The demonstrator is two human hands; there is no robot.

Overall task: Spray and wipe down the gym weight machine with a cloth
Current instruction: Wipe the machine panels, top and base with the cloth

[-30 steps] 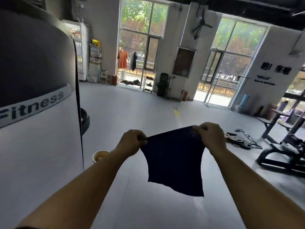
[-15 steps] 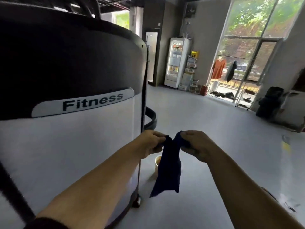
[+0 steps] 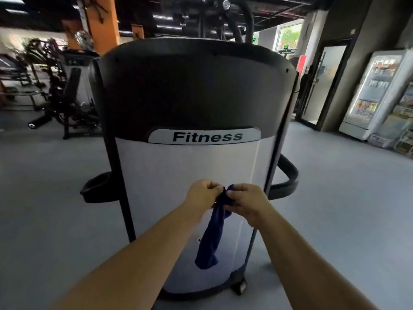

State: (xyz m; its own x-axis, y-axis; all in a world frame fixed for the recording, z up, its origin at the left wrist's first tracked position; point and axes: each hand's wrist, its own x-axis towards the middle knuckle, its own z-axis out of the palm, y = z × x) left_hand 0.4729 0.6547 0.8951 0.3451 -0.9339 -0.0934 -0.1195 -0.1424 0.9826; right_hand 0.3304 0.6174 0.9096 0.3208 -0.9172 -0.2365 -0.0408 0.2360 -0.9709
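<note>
The weight machine's curved shroud [image 3: 192, 166] fills the middle of the head view, black on top and white below, with a "Fitness" label. A dark blue cloth [image 3: 212, 238] hangs folded in front of its white panel. My left hand [image 3: 202, 194] and my right hand [image 3: 244, 201] pinch the cloth's top edge close together, knuckles nearly touching. The cloth dangles below them without touching the floor. No spray bottle shows.
Black curved bars [image 3: 288, 177] stick out from both sides of the machine. Other gym machines [image 3: 67, 101] stand at the back left. A lit drinks fridge [image 3: 375, 92] and a dark door [image 3: 324, 83] are on the right. Grey floor surrounds the machine.
My view has swung left so the machine now faces me squarely. My hands came together, and the spread cloth folded in half into a narrow hanging strip.
</note>
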